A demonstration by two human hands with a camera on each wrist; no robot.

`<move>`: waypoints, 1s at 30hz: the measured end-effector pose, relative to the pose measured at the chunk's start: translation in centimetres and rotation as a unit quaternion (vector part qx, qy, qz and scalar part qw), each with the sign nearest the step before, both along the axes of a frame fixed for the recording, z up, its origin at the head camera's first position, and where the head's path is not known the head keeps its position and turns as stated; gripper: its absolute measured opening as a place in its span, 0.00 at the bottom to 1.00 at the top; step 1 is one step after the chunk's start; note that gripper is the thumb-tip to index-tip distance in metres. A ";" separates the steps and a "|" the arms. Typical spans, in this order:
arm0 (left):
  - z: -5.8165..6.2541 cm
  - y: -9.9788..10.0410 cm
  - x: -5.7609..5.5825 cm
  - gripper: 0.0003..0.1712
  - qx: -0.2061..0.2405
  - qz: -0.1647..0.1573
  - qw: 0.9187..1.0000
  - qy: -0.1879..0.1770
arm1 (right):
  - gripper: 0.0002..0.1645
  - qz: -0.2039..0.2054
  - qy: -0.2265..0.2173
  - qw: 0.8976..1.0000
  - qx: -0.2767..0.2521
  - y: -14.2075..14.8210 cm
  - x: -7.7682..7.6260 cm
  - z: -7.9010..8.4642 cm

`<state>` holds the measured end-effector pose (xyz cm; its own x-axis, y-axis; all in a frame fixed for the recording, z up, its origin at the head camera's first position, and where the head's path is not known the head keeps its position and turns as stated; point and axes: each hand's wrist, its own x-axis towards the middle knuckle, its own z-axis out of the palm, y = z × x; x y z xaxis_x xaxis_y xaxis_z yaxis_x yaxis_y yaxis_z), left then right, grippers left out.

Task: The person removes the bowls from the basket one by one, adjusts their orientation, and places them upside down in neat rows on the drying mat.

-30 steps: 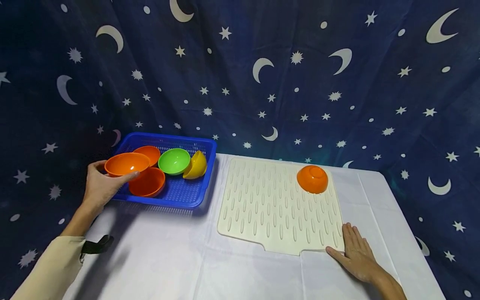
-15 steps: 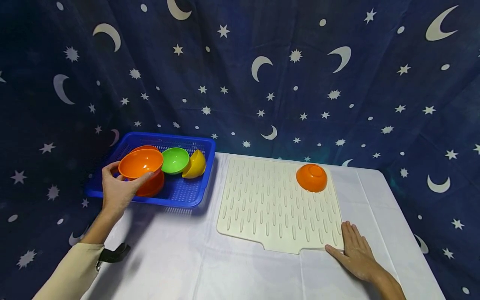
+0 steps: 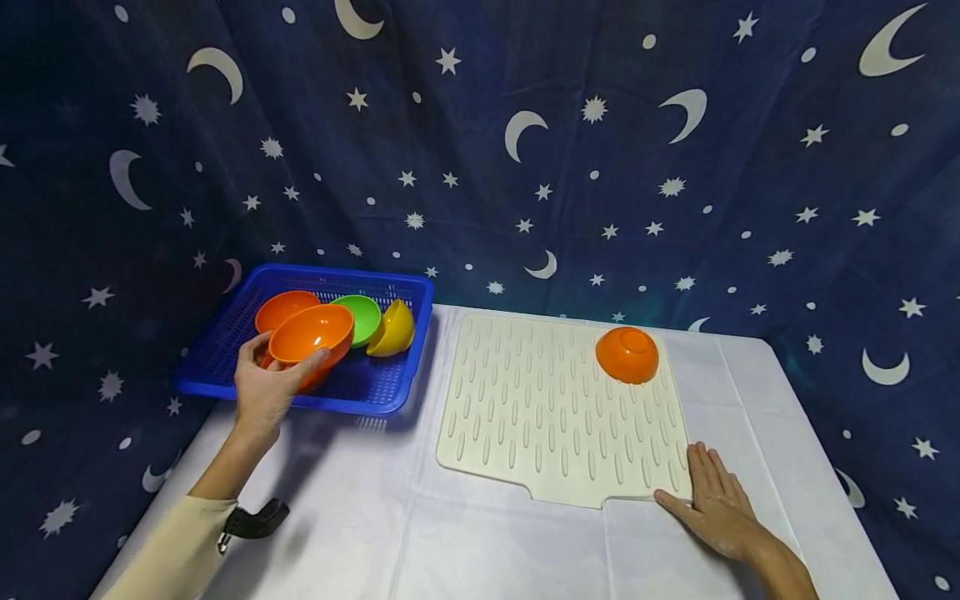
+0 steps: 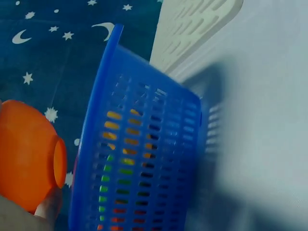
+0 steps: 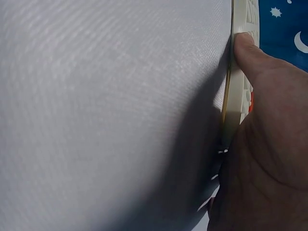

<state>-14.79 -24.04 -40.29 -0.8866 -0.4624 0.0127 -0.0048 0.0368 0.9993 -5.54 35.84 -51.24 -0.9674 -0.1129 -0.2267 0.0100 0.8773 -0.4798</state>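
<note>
In the head view my left hand (image 3: 266, 387) grips an orange bowl (image 3: 311, 332) by its side, mouth up and slightly tilted, over the blue basket (image 3: 345, 404). The left wrist view shows this orange bowl (image 4: 26, 154) above the basket's rim. Inside the basket are another orange bowl (image 3: 281, 308), a green bowl (image 3: 365, 317), a yellow bowl (image 3: 392, 329) on its side, and one more orange bowl mostly hidden under the held one. My right hand (image 3: 716, 508) lies with straight fingers at the near right corner of the cream draining mat (image 3: 555, 417), its thumb touching the mat's edge (image 5: 236, 96).
An upside-down orange bowl (image 3: 628, 356) rests on the mat's far right part. Basket and mat stand on a white-covered table (image 3: 337, 508). A dark blue curtain (image 3: 480, 150) with moons and stars hangs behind and along the sides.
My left hand has carried the orange bowl rightward across the basket, from its left edge to in front of the green bowl. My right hand has stayed at the mat's corner.
</note>
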 end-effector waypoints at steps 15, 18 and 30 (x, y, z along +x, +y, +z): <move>-1.3 2.7 0.4 0.48 0.008 -0.082 0.995 0.060 | 0.69 0.004 -0.006 0.998 -0.069 1.0 -0.5 -1.1; -1.4 3.4 0.5 0.50 0.024 -0.111 0.992 0.061 | 0.71 0.000 -0.015 0.997 -0.076 0.9 -0.6 -0.8; -2.1 5.6 0.0 0.49 0.004 -0.160 0.982 0.104 | 0.74 -0.002 -0.007 0.996 -0.086 1.0 -0.4 -1.0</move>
